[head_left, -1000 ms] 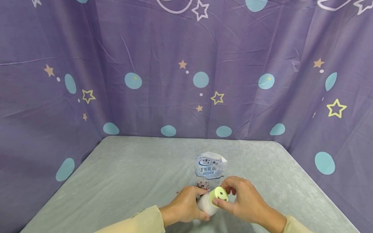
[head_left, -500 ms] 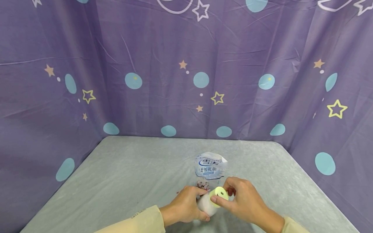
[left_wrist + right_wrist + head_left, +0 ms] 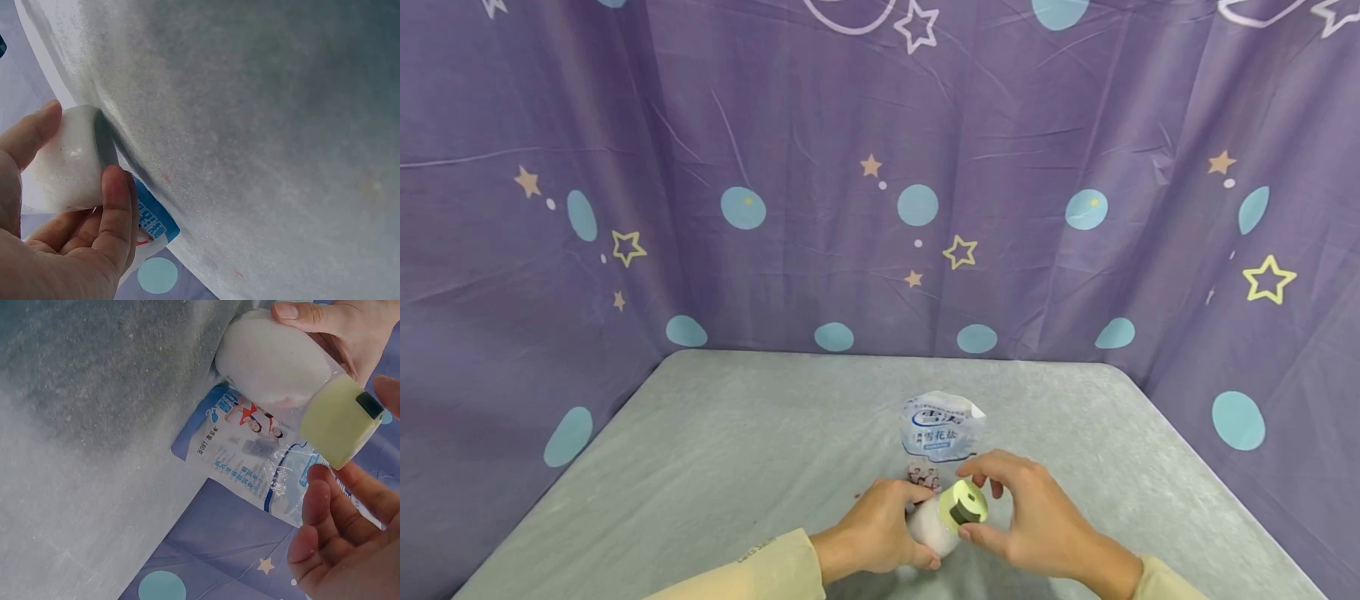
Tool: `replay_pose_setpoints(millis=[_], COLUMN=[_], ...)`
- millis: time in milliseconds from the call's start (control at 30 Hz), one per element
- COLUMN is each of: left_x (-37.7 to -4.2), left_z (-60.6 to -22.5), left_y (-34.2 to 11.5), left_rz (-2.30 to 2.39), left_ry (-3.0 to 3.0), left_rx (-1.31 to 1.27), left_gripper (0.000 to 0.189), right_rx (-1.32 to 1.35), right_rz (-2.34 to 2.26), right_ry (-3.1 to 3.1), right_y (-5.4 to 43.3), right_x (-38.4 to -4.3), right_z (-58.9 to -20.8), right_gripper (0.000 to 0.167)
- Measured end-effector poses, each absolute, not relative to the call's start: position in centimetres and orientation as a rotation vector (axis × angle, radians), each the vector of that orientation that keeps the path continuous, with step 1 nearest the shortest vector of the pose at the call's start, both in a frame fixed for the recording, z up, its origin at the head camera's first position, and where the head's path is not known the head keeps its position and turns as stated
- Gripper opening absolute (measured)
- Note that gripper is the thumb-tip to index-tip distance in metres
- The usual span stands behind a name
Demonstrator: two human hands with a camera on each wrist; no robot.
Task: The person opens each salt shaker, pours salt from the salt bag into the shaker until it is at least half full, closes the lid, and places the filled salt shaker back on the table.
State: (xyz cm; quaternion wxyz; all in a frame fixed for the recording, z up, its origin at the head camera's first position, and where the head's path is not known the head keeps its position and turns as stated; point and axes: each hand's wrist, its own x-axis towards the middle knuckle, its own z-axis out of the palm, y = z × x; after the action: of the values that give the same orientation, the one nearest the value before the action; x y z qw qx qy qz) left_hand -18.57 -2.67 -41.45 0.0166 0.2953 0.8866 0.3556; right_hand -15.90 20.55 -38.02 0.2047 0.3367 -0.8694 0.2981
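Note:
A white-filled salt shaker jar (image 3: 931,528) with a pale yellow-green cap (image 3: 337,422) leans tilted near the table's front. My left hand (image 3: 876,529) grips its body, thumb on one side and fingers on the other, also clear in the left wrist view. Around the cap, my right hand (image 3: 1037,517) has its fingers parted. Its thumb tip is right at the cap's near edge in the head view, and the index fingertip is beside the far edge. A dark notch shows on the cap's side. Just behind the jar is a blue-and-white salt bag (image 3: 942,429).
A grey cloth covers the table (image 3: 760,433). Purple curtains (image 3: 820,125) with stars and dots enclose the back and both sides. Small reddish specks lie on the cloth in the left wrist view.
My right fingers have spread away from the cap they pinched earlier, and the cap's dark notch now shows toward the front. The left hand, jar and bag keep their places.

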Motion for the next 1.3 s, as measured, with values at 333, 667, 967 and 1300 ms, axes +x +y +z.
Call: replay_pose_setpoints(millis=[333,667,967,1300], left_x=[-18.6,-18.5,-18.5,-18.5], left_z=[-41.5,-41.5,-41.5,-41.4], left_y=[-2.7,-2.8,-2.7,-2.7], left_rz=[1.104,1.116,1.121,1.124], left_ry=[2.76,2.76,2.758,2.746], left_rx=[0.928,0.936,0.936,0.915], left_gripper=[0.057,0.056,0.057,0.062], right_rx=[1.02,0.935,0.804,0.666], right_rz=[0.804,0.795,0.775,0.795], right_ry=[-2.402,-2.413,-2.422,-2.497], right_y=[20.5,20.2,20.0,19.5], right_x=[-15.9,-15.8,-16.0,-15.9], right_z=[-38.0,-38.1,-38.5,-38.3], right_gripper=[0.046,0.036,0.033,0.044])
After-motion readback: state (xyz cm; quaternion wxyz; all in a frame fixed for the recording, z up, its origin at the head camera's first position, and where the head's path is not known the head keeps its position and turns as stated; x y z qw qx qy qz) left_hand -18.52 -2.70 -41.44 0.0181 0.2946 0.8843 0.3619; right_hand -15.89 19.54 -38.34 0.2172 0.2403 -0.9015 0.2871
